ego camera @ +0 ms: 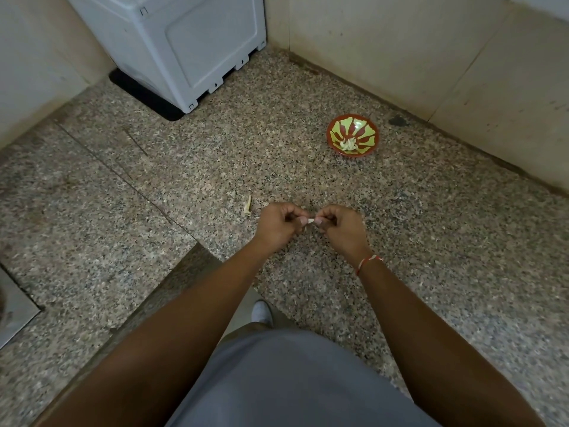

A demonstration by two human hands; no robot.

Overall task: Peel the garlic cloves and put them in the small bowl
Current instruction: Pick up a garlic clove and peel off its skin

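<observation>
A small pale garlic clove (311, 221) shows between my two hands above the speckled stone counter. My left hand (280, 224) pinches its left end with curled fingers, and my right hand (340, 226) pinches its right end; most of the clove is hidden by my fingertips. The small bowl (352, 135), red with a green pattern, stands farther back and to the right, and several peeled cloves (348, 144) lie in its bottom. Neither hand is near the bowl.
A garlic stem scrap (248, 204) lies on the counter (184, 186) just left of my hands. A white appliance (181, 41) stands on a black mat at the back left. Tiled walls (431, 57) close the corner behind the bowl. A metal sink edge (12, 306) shows far left.
</observation>
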